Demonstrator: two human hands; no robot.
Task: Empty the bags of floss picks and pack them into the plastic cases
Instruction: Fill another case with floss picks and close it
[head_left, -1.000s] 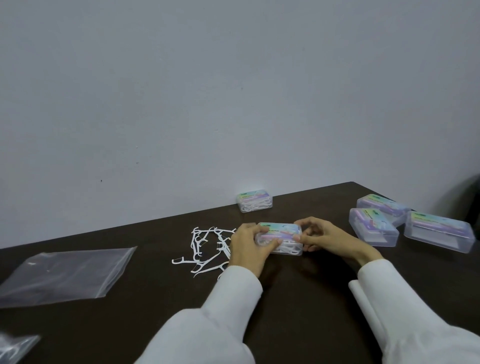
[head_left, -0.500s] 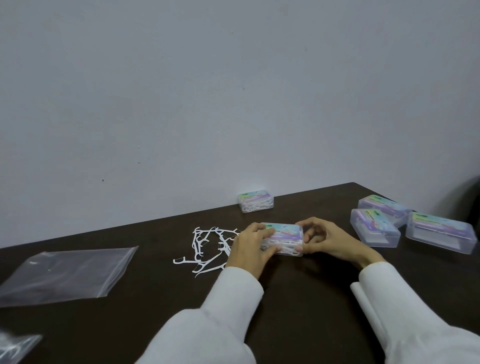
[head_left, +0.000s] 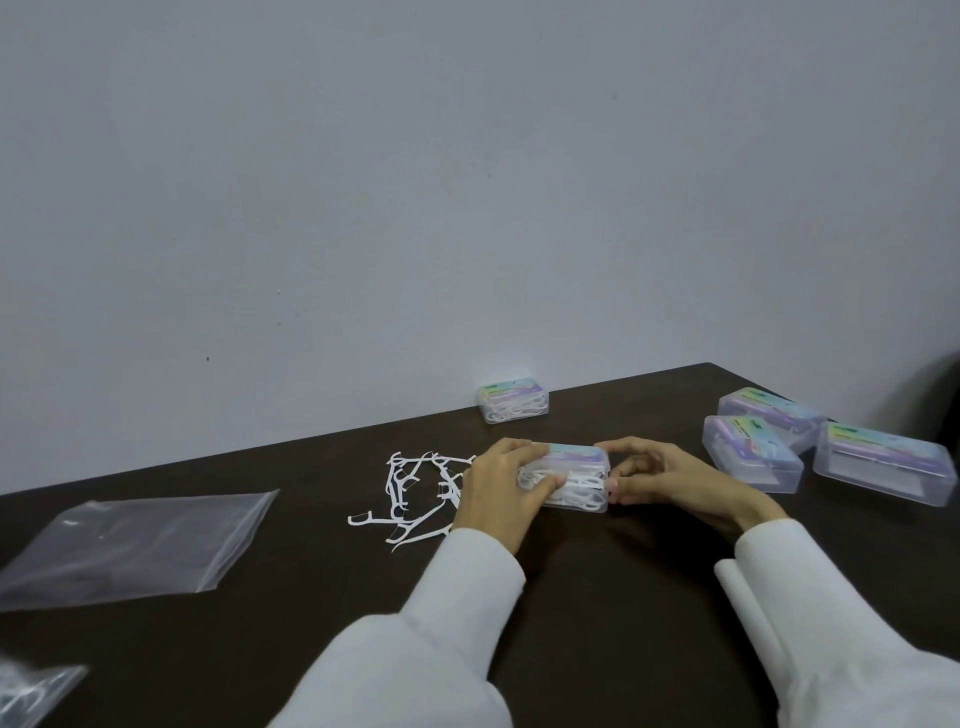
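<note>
**Both hands on a filled case at the middle of the worktop**

Your left hand (head_left: 497, 488) grips the left end of a clear plastic case (head_left: 571, 475), fingers curled over its top and thumb pressed on its near side. Your right hand (head_left: 662, 475) holds the right end, fingertips pinching that edge. The case rests on the dark worktop (head_left: 597, 597) with its lid down, and white floss picks show through its wall.

At nine o'clock from the case, just beside your left hand, a loose heap of floss picks (head_left: 410, 493) lies spread on the worktop. Further out at nine o'clock, well apart from it, lies a flat, clear bag (head_left: 135, 545). At the seven o'clock corner of the view, part of a second bag (head_left: 31, 696) shows, with something white inside; you cannot tell how full it is.

At twelve o'clock, by the wall (head_left: 467, 182), sits another closed case (head_left: 514, 399) with picks inside. At two to three o'clock stand three more cases close together: the far one (head_left: 769, 413), the middle one (head_left: 750, 460) touching it, and the largest-looking one (head_left: 888, 470) at the right edge. Whether those three hold picks is not clear.

White sleeves (head_left: 447, 623) cover both your forearms.
</note>
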